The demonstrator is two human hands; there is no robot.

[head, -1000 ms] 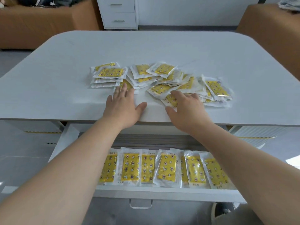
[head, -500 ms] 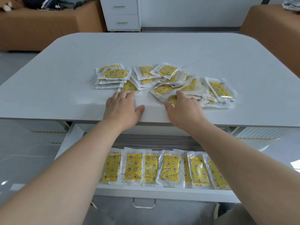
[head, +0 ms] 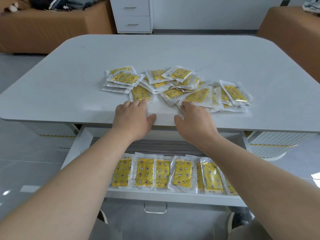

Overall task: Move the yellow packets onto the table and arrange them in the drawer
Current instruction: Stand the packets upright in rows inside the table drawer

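Near the front edge of the table (head: 69, 87), seen from the head camera, the task looks about midway. Done, as I judge it: a pile (head: 174, 84) of yellow packets lies on the top, running from left of centre to right of centre a little back from the front edge. Many of them overlap, and there is a neater stack at the pile's left end. Below, the drawer (head: 81, 144) stands pulled out under the front edge. A row (head: 152, 172) of packets lies along its front wall, side by side, touching or slightly overlapping. The right forearm hides the row's right end. Left to do: most of the pile is not yet in the drawer, and the grey band behind the row shows no packets.

The left hand (head: 134, 116) lies palm down on the top just back from the front edge, fingers straight and close together, thumb spread to the right. Its fingertips touch the near end of one packet (head: 140, 93) at the pile's front, and it grips nothing. The right hand (head: 194, 118) also lies palm down, thumb spread to the left, fingers stretched forward with the tips on the near edge of the overlapping packets. Whether a tip hooks under one I cannot tell. The two thumbs are near each other but apart. Each hand seems set to draw a packet toward the front edge.
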